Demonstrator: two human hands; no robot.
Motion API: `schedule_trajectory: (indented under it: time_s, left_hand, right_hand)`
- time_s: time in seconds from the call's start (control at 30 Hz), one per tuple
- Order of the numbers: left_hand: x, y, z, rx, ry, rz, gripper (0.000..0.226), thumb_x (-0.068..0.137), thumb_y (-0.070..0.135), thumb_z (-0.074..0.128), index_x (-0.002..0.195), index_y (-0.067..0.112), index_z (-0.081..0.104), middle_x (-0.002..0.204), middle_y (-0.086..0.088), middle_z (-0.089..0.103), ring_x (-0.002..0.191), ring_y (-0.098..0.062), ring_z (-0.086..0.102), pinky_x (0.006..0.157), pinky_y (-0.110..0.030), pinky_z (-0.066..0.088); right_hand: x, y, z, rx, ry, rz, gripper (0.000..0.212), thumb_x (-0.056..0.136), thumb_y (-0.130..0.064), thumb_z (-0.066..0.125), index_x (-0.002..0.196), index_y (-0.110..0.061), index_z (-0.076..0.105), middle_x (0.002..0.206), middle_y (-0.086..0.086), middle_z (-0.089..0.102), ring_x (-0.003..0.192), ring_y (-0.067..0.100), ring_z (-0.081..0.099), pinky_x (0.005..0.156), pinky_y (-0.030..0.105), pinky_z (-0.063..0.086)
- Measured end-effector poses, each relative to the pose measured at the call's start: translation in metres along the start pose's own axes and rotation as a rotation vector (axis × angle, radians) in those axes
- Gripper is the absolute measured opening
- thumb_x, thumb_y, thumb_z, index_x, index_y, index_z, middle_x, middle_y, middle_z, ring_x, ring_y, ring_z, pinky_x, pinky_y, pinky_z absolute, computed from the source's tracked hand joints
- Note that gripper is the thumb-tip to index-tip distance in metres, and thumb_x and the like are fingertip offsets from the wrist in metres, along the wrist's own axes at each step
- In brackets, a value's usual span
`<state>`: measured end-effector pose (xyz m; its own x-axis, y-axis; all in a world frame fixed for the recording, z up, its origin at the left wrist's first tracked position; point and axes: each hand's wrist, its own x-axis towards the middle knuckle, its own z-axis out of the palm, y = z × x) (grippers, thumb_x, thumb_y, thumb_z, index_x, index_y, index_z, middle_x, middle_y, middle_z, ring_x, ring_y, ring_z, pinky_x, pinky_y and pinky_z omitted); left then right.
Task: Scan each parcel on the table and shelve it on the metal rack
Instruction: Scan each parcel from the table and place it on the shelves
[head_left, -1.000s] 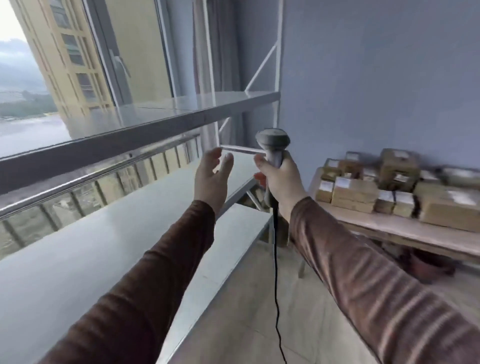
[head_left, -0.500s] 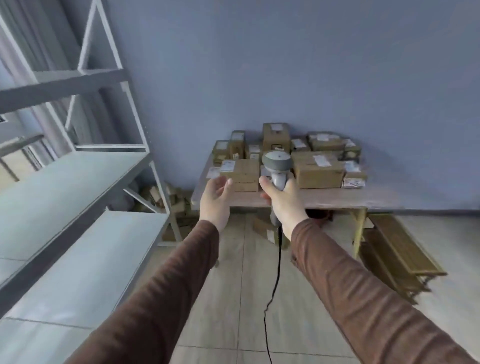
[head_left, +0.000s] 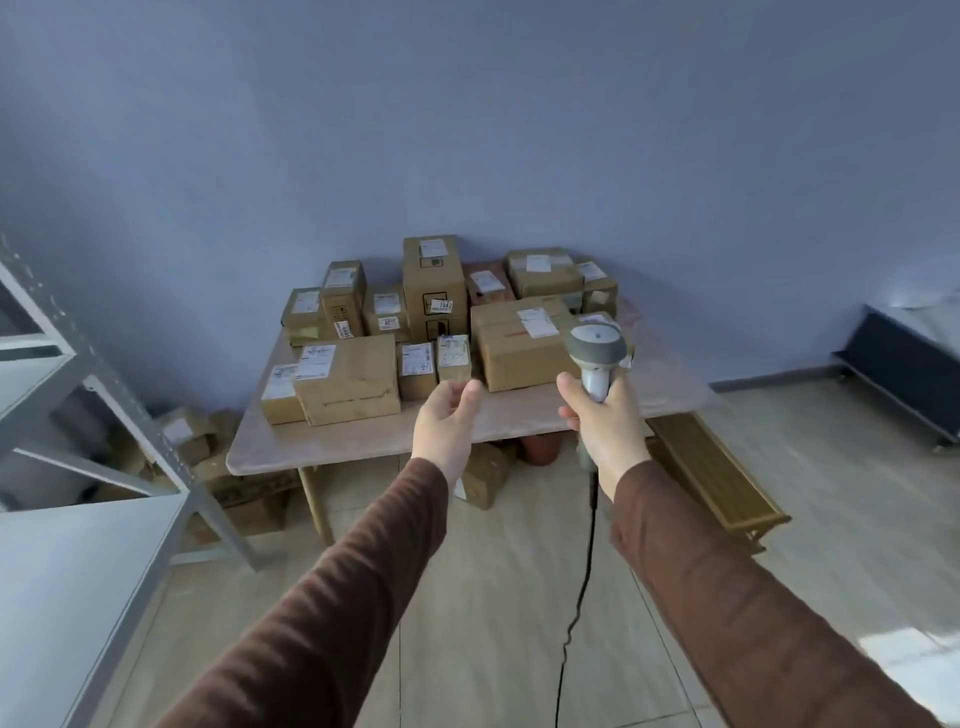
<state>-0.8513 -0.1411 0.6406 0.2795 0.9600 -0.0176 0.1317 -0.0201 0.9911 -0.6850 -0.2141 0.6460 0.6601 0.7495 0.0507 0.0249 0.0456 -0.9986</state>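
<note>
The metal rack (head_left: 130, 447) is cut off at the frame edge, left of the left hand (head_left: 447, 423), and the labels on the parcels (head_left: 436, 322) are too small to read. The left hand hangs loosely curled, holding nothing, short of the table (head_left: 363, 441) edge. The right hand (head_left: 605, 426) grips the scanner (head_left: 595, 351) upright; its cord (head_left: 576, 597) drops between the sleeves. The parcels are crowded on the table beyond both hands
</note>
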Motion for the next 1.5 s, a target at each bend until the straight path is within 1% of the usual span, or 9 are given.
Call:
schedule_trajectory:
  time_s: [0.3,0.43,0.57,0.77,1.0,1.1,1.17,1.33,1.5]
  left_hand:
    - [0.128,-0.006,0.08,-0.041,-0.168,-0.013,0.03,0.108,0.035,0.052,0.114,0.01,0.068,0.1,0.002,0.068,0.1,-0.017,0.065,0.104,-0.043,0.051]
    - [0.165,-0.008,0.116,-0.057,-0.228,-0.037,0.033,0.108,0.034,0.053,0.113,0.005,0.068,0.104,-0.005,0.067,0.109,-0.027,0.066,0.108,-0.048,0.05]
    - [0.201,-0.014,0.149,-0.057,-0.255,-0.056,0.034,0.107,0.036,0.054,0.111,0.005,0.068,0.101,-0.004,0.065,0.099,-0.02,0.06,0.107,-0.051,0.05]
    - [0.256,-0.028,0.208,-0.016,-0.249,-0.087,0.035,0.107,0.038,0.053,0.109,0.007,0.07,0.106,-0.01,0.072,0.115,-0.036,0.066,0.104,-0.054,0.052]
    - [0.328,-0.059,0.309,0.033,-0.18,-0.174,0.035,0.107,0.035,0.053,0.111,0.004,0.068,0.101,-0.006,0.069,0.097,-0.023,0.062,0.097,-0.049,0.054]
    - [0.352,-0.073,0.353,0.072,-0.105,-0.212,0.033,0.107,0.035,0.053,0.118,0.008,0.067,0.102,-0.005,0.068,0.092,-0.019,0.058,0.088,-0.037,0.049]
    - [0.364,-0.083,0.377,0.091,-0.045,-0.242,0.035,0.107,0.035,0.053,0.128,0.008,0.065,0.118,-0.007,0.07,0.097,-0.017,0.059,0.091,-0.032,0.048]
    - [0.393,-0.095,0.42,0.112,0.055,-0.327,0.051,0.109,0.031,0.05,0.155,0.01,0.045,0.155,-0.008,0.053,0.14,-0.025,0.052,0.118,-0.039,0.039]
    - [0.424,-0.111,0.444,0.201,0.113,-0.342,0.061,0.11,0.029,0.045,0.164,0.01,0.024,0.169,-0.008,0.032,0.155,-0.026,0.032,0.126,-0.038,0.026]
  right_hand:
    - [0.111,0.0,-0.036,-0.09,0.211,-0.068,0.02,0.098,-0.024,0.07,0.103,-0.031,0.052,0.101,-0.001,0.068,0.086,0.013,0.068,0.06,0.01,0.049]
    - [0.15,0.002,-0.055,-0.11,0.268,-0.052,0.021,0.098,-0.029,0.07,0.104,-0.033,0.05,0.104,-0.003,0.066,0.082,0.011,0.069,0.069,0.021,0.05]
    - [0.194,0.009,-0.071,-0.114,0.312,-0.048,0.02,0.098,-0.029,0.069,0.101,-0.034,0.05,0.099,-0.009,0.066,0.074,0.001,0.069,0.069,0.021,0.05]
    - [0.273,0.037,-0.099,-0.144,0.295,-0.043,0.019,0.098,-0.031,0.069,0.1,-0.035,0.05,0.097,-0.008,0.065,0.079,0.008,0.069,0.077,0.03,0.056]
    - [0.395,0.09,-0.149,-0.152,0.185,0.073,0.02,0.098,-0.028,0.07,0.106,-0.027,0.051,0.097,-0.003,0.066,0.076,0.009,0.071,0.08,0.036,0.057]
    - [0.442,0.116,-0.166,-0.116,0.109,0.147,0.019,0.098,-0.024,0.07,0.107,-0.026,0.052,0.107,0.003,0.067,0.084,0.014,0.072,0.075,0.026,0.056]
    - [0.467,0.134,-0.174,-0.113,0.047,0.205,0.02,0.099,-0.023,0.069,0.109,-0.026,0.053,0.11,0.004,0.068,0.088,0.014,0.072,0.077,0.026,0.058]
    - [0.519,0.172,-0.176,-0.172,-0.016,0.308,0.034,0.096,-0.027,0.073,0.123,-0.014,0.058,0.112,0.007,0.07,0.107,0.028,0.069,0.101,0.053,0.054]
    - [0.553,0.203,-0.165,-0.187,-0.044,0.362,0.038,0.092,-0.025,0.078,0.122,-0.01,0.059,0.098,0.003,0.066,0.093,0.025,0.064,0.095,0.049,0.053]
